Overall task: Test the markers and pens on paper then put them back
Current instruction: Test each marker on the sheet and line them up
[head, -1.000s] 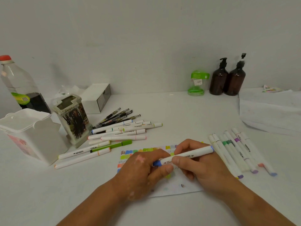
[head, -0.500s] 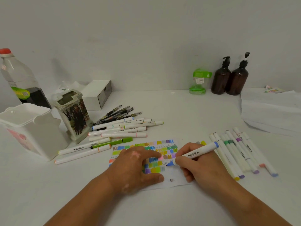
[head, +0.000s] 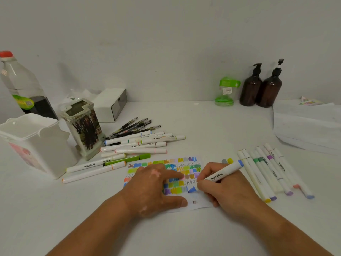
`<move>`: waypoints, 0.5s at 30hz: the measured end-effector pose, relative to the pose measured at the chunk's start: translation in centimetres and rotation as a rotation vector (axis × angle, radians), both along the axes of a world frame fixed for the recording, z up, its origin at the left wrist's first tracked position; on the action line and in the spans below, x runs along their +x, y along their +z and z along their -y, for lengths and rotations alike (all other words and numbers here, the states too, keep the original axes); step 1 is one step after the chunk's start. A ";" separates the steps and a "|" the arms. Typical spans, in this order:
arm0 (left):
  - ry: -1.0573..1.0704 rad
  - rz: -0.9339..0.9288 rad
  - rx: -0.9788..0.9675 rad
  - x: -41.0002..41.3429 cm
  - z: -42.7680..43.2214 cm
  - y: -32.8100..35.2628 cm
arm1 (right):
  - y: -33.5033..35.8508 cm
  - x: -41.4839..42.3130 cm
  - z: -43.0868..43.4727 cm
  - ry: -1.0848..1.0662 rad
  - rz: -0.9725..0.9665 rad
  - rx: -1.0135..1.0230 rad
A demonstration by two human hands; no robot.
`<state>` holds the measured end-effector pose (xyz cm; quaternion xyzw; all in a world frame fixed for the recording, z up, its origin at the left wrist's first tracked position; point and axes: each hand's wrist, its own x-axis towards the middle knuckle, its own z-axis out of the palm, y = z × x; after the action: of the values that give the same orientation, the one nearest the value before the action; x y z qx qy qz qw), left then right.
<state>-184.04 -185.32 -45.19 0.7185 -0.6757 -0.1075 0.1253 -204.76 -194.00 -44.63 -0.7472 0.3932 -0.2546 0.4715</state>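
My right hand [head: 227, 189] pinches the blue marker [head: 224, 173], tip down on the paper [head: 199, 205] and laying a fresh blue patch, while my left hand [head: 155, 187] lies flat, pinning the sheet. Swatches fill most of the paper, so I judge testing well along, yet the row of markers [head: 267, 172], the marker pile [head: 140, 145] and the black pens [head: 132, 126] all lie outside the pen holder [head: 84, 126]. A second ago both hands held this marker above the sheet.
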 end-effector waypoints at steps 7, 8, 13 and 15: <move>-0.007 -0.002 -0.004 0.1 0.1 -0.2 | 0.0 0.0 0.1 -0.001 -0.005 -0.013; -0.006 -0.002 -0.002 0.1 0.1 -0.2 | 0.0 0.0 0.1 0.001 -0.010 -0.012; -0.009 0.001 -0.005 0.2 0.1 -0.3 | 0.0 -0.1 0.1 -0.010 0.006 -0.008; -0.007 -0.002 -0.001 0.2 0.1 -0.3 | -0.1 -0.1 0.1 -0.013 -0.001 -0.019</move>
<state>-183.82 -185.40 -45.52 0.7161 -0.6780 -0.1082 0.1259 -204.85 -194.09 -44.73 -0.7491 0.3959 -0.2611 0.4625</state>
